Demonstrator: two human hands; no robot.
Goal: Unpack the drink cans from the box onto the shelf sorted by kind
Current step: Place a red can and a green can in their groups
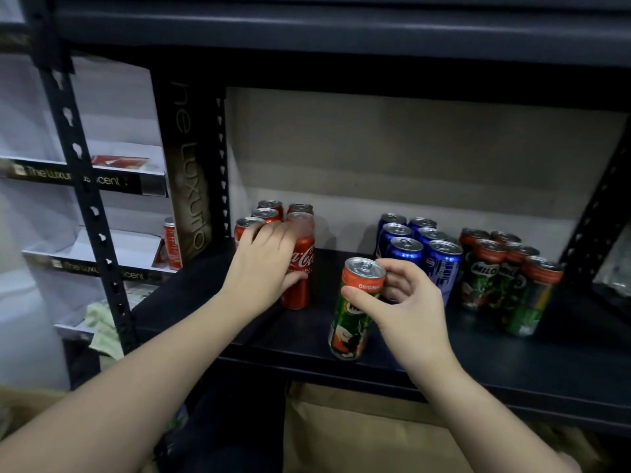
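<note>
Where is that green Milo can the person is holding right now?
In the head view, the green Milo can is in the right hand at the shelf's front edge, between the red Coca-Cola cans and the blue cans.

Shelf [512, 363]: red [269, 213], blue [409, 240], Milo cans [495, 268].

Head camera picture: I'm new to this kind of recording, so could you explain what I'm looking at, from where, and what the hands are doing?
There is no machine here. A person wears a camera on the head, so you look forward and down along their bare arms at a dark shelf. On it stand three groups of drink cans: red cola cans at the left, blue cans in the middle, green Milo cans at the right. The left hand grips a red cola can by its group. The right hand pinches a green Milo can near its top, at the shelf's front.
</note>
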